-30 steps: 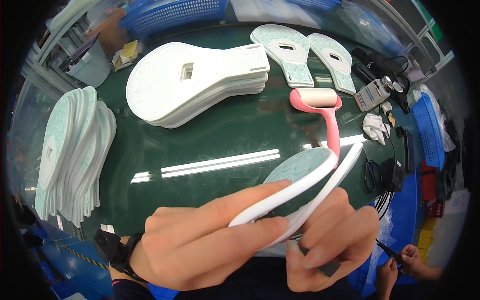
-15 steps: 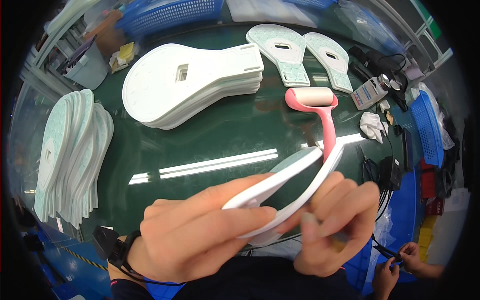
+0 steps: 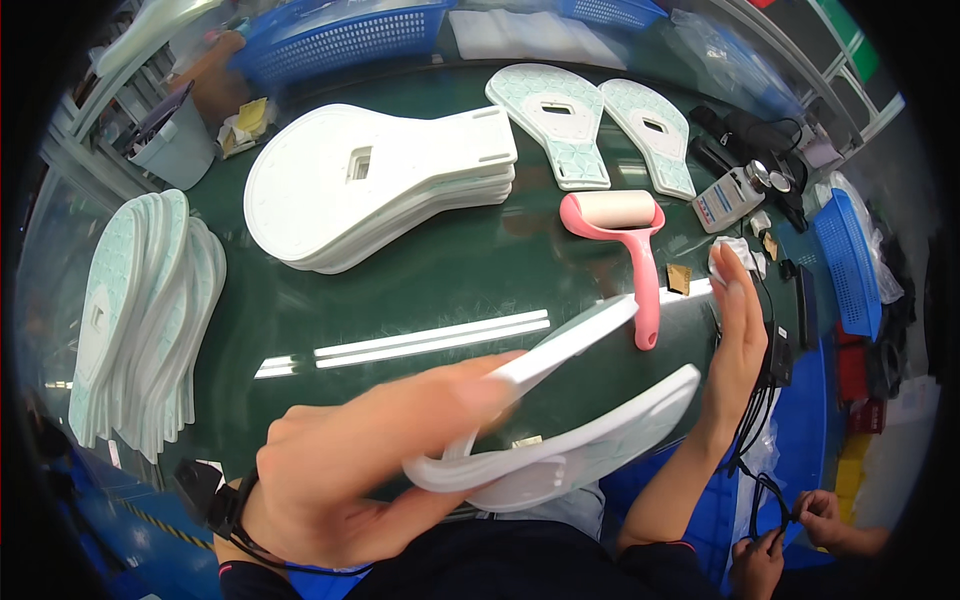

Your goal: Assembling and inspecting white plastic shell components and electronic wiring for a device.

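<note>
My left hand (image 3: pixel 360 465) grips a pair of thin white paddle-shaped panels near the lower middle. The upper panel (image 3: pixel 575 345) and the patterned lower panel (image 3: pixel 600 450) spread apart to the right, joined or pinched at my fingers. My right hand (image 3: pixel 737 330) reaches up at the right, fingers stretched out, fingertips against a crumpled white tissue (image 3: pixel 738 245). The hand partly covers the tissue. Between the hand and the panels lies a pink-handled lint roller (image 3: pixel 645 275). A small brown paper scrap (image 3: pixel 678 279) rests beside its handle.
A thick stack of white panels (image 3: pixel 400 160) occupies the far middle. More panels (image 3: pixel 130 300) lean at the left. Two patterned panels (image 3: pixel 560 120) lie farther back. At right stand a white bottle (image 3: pixel 728 200) and a blue basket (image 3: pixel 850 265). Another person's hands (image 3: pixel 790 530) hold black cables.
My right hand has left the panels and moved up and right to the tissue. The panels have spread wider in my left hand. A brown scrap now shows beside the roller.
</note>
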Available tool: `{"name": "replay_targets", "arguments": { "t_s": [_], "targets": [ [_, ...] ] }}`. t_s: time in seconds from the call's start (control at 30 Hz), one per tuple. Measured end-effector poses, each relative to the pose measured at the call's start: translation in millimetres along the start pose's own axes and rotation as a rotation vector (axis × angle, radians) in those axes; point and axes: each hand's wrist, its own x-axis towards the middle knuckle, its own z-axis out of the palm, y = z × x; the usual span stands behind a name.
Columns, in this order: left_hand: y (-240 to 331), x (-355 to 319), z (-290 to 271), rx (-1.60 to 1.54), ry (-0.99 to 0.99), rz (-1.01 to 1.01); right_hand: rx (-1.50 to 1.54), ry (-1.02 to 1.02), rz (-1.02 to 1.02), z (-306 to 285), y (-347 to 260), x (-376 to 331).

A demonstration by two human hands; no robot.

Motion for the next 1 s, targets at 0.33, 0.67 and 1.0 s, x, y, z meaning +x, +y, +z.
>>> {"name": "replay_targets", "arguments": {
  "t_s": [0.33, 0.67, 1.0],
  "targets": [
    [13, 9, -17, 0.298, -0.175, 0.159, 0.541, -0.542, -0.092, 63, -43, -37],
    [13, 1, -1, 0.1, 0.074, 0.135, 0.338, -0.378, -0.341, 59, -41, -31],
    [2, 6, -4, 0.317, 0.065, -0.018, 0.219, -0.309, -0.404, 47, -54, -18]
  ]
}}
